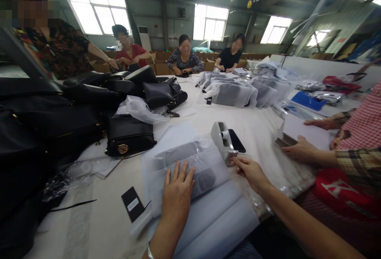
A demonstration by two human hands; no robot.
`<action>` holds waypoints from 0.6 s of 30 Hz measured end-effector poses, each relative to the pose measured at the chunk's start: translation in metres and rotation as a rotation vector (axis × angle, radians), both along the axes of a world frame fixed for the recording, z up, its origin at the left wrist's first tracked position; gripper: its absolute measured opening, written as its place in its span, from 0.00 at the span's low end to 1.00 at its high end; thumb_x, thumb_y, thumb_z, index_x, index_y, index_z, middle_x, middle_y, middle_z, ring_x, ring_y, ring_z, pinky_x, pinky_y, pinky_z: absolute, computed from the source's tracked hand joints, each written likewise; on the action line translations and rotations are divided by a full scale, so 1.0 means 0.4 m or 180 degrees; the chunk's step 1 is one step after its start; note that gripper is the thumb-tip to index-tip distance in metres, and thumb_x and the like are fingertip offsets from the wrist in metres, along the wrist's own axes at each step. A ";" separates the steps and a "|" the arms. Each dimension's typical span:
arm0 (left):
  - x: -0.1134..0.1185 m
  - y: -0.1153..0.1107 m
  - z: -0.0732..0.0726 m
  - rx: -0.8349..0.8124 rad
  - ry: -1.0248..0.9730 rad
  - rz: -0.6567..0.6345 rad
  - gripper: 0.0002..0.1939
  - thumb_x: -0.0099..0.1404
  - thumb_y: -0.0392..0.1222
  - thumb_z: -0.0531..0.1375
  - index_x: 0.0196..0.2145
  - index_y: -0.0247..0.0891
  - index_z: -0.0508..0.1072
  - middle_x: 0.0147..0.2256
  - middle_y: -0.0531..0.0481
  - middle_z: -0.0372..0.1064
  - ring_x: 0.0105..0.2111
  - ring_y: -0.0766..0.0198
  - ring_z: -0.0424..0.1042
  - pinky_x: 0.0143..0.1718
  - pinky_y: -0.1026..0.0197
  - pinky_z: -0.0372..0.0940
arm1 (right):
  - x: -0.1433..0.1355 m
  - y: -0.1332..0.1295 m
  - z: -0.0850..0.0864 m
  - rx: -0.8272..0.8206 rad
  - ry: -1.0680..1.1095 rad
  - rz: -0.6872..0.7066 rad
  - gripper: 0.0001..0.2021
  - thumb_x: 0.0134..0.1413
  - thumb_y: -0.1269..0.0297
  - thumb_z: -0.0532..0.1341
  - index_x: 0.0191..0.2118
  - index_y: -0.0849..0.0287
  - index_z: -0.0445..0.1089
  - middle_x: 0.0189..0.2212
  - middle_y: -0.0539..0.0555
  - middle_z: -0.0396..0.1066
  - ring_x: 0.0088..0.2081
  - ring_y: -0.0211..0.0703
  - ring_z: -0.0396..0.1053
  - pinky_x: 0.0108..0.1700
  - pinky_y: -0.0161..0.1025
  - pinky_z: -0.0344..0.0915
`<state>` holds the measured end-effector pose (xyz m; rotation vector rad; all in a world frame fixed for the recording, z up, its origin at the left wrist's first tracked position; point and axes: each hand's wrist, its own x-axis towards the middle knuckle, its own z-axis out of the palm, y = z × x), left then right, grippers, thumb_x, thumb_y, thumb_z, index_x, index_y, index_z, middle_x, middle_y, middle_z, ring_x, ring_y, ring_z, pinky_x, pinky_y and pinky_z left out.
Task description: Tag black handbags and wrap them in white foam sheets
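Nearby, black bags [131, 132] — left grip [177, 185] open on parcel [205, 158], right grip [251, 171] pinched at dispenser [219, 137], hold unclear

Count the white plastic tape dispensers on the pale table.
1: the dispenser stands beside the dark, flat, rectangular device, by the bare right hand. More may be hidden behind the shiny black bags.

My left grip [178, 183] lies spread on a dark bundle wrapped in translucent white paper [204, 167]; my right grip [235, 161] pinches beside the white plastic tape dispenser [219, 137].
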<state>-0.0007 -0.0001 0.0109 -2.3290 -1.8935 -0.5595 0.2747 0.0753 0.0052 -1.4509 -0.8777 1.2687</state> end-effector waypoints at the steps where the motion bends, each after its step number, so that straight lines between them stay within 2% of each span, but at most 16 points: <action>1: 0.000 0.000 0.002 -0.0010 0.0000 0.0003 0.19 0.70 0.38 0.54 0.57 0.48 0.70 0.62 0.52 0.62 0.62 0.47 0.60 0.58 0.40 0.61 | 0.010 0.006 0.004 0.0013 -0.0127 0.0110 0.19 0.35 0.51 0.75 0.28 0.61 0.77 0.24 0.51 0.72 0.21 0.32 0.62 0.25 0.32 0.64; 3: 0.000 0.001 0.005 -0.0027 -0.0004 -0.0001 0.19 0.70 0.38 0.54 0.56 0.48 0.70 0.62 0.51 0.62 0.62 0.47 0.60 0.58 0.40 0.61 | 0.030 0.011 0.008 0.0012 -0.0419 0.0375 0.19 0.37 0.48 0.74 0.25 0.62 0.75 0.19 0.49 0.67 0.21 0.33 0.61 0.25 0.33 0.63; 5: 0.000 0.002 0.007 -0.0031 -0.0019 -0.0007 0.19 0.70 0.38 0.54 0.56 0.48 0.70 0.62 0.51 0.62 0.62 0.47 0.60 0.57 0.40 0.61 | 0.047 0.010 0.005 -0.0090 -0.0638 0.0580 0.21 0.38 0.46 0.73 0.24 0.62 0.75 0.18 0.48 0.66 0.20 0.34 0.60 0.26 0.34 0.64; 8: -0.002 0.002 0.010 -0.0033 -0.0066 -0.0020 0.20 0.70 0.38 0.54 0.58 0.47 0.68 0.61 0.50 0.63 0.62 0.47 0.61 0.57 0.40 0.62 | 0.058 -0.005 0.002 -0.0044 -0.0943 0.0707 0.22 0.39 0.44 0.71 0.29 0.61 0.78 0.26 0.53 0.72 0.22 0.36 0.63 0.27 0.37 0.67; 10: -0.010 0.003 0.013 -0.0031 -0.0105 -0.0062 0.23 0.70 0.38 0.54 0.61 0.45 0.65 0.61 0.49 0.63 0.62 0.48 0.60 0.57 0.41 0.62 | 0.056 -0.019 0.018 0.0317 -0.1411 0.0902 0.21 0.45 0.45 0.69 0.35 0.59 0.80 0.29 0.54 0.75 0.25 0.39 0.66 0.28 0.38 0.67; 13: -0.038 0.006 0.016 -0.0027 -0.0249 -0.0088 0.25 0.70 0.33 0.51 0.64 0.44 0.61 0.64 0.48 0.58 0.61 0.53 0.63 0.57 0.46 0.64 | 0.035 -0.032 0.079 0.1113 -0.2259 0.1572 0.16 0.56 0.50 0.63 0.41 0.55 0.80 0.30 0.53 0.75 0.26 0.41 0.68 0.31 0.38 0.67; 15: -0.067 0.012 0.016 -0.0056 -0.0453 -0.0003 0.27 0.69 0.28 0.48 0.64 0.43 0.60 0.65 0.48 0.56 0.60 0.58 0.65 0.56 0.53 0.66 | 0.003 -0.028 0.133 0.1689 -0.2679 0.2228 0.13 0.61 0.56 0.60 0.45 0.51 0.79 0.32 0.53 0.76 0.30 0.42 0.71 0.36 0.37 0.67; 18: -0.116 0.024 0.011 -0.0100 -0.0830 0.0098 0.30 0.68 0.24 0.46 0.64 0.42 0.60 0.66 0.47 0.55 0.60 0.60 0.64 0.55 0.58 0.67 | -0.080 0.003 0.204 0.2318 -0.3101 0.3272 0.15 0.65 0.62 0.56 0.53 0.48 0.74 0.36 0.52 0.76 0.36 0.41 0.72 0.40 0.35 0.65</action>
